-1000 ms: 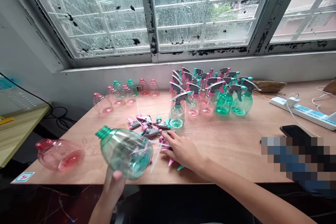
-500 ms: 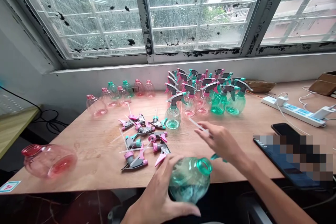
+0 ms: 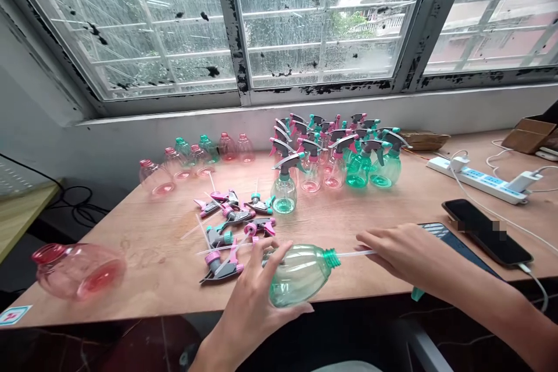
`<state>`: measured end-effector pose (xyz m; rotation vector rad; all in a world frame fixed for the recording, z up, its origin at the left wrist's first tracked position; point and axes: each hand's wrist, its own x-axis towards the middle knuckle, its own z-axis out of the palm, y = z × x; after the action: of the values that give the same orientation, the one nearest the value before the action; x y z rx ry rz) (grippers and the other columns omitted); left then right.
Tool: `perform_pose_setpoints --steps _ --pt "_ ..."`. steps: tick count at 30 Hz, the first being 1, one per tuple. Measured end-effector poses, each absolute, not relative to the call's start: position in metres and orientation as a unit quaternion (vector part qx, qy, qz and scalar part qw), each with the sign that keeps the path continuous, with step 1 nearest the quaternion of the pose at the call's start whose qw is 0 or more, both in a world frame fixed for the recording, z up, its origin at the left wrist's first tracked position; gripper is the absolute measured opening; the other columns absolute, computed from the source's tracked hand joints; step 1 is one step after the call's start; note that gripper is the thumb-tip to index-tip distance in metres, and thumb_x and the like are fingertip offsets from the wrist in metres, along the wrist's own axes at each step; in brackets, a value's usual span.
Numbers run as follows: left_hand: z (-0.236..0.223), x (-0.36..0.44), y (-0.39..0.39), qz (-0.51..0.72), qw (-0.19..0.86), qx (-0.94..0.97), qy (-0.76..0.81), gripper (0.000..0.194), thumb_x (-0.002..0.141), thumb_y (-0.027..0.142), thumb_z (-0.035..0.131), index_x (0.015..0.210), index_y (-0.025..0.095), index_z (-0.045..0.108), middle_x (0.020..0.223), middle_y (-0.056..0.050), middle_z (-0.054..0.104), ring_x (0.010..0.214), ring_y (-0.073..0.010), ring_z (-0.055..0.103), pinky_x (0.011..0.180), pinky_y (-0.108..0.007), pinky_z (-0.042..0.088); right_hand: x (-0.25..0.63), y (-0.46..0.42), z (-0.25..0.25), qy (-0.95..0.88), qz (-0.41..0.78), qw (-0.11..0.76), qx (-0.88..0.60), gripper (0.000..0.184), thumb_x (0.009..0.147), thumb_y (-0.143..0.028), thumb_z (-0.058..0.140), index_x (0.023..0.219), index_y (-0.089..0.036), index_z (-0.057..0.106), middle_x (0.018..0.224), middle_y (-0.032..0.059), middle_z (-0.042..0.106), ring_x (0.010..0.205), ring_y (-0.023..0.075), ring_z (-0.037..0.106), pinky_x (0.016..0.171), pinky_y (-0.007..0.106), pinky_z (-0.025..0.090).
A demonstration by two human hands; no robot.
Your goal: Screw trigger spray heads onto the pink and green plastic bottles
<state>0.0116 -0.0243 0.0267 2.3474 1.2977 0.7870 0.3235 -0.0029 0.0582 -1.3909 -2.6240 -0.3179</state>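
Note:
My left hand is wrapped round a clear green spray bottle, tilted on its side with its threaded neck toward the right. My right hand is closed on a trigger spray head, mostly hidden in the palm; a teal piece of it shows below. Its thin white dip tube points left, the tip at the bottle's mouth; I cannot tell whether it is inside. Left of the bottle lies a pile of pink, teal and grey spray heads with tubes.
A pink bottle lies at the front left. Several open bottles stand at the back left. A group of bottles with spray heads stands at the back centre. A power strip and a phone are on the right.
The green bottle has tipped over, its neck swinging to the right. My right hand has moved right and down, bringing the tube level with the bottle's mouth.

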Motion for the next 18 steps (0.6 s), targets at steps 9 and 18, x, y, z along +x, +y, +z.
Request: perform_pose_setpoints --steps 9,18 --pt "0.013 0.035 -0.018 0.271 0.192 0.825 0.458 0.096 0.067 0.043 0.091 0.147 0.033 0.038 0.137 -0.014 0.044 0.12 -0.0359 0.059 0.095 -0.049 0.057 0.279 -0.016 0.065 -0.925 -0.052 0.024 -0.375 0.105 0.051 0.014 0.05 0.15 -0.018 0.037 0.137 0.018 0.065 0.096 0.0315 0.076 0.067 0.033 0.059" --pt "0.019 0.036 -0.002 0.258 0.128 0.852 0.438 0.114 0.065 0.032 0.093 0.155 0.032 0.025 0.145 -0.016 0.051 0.13 -0.0406 0.055 0.105 -0.055 0.049 0.292 -0.013 0.047 -0.891 0.058 0.139 -0.428 0.104 0.072 0.01 0.05 0.158 -0.041 0.02 0.169 0.0086 0.025 0.089 0.0267 0.081 0.066 0.03 0.065"
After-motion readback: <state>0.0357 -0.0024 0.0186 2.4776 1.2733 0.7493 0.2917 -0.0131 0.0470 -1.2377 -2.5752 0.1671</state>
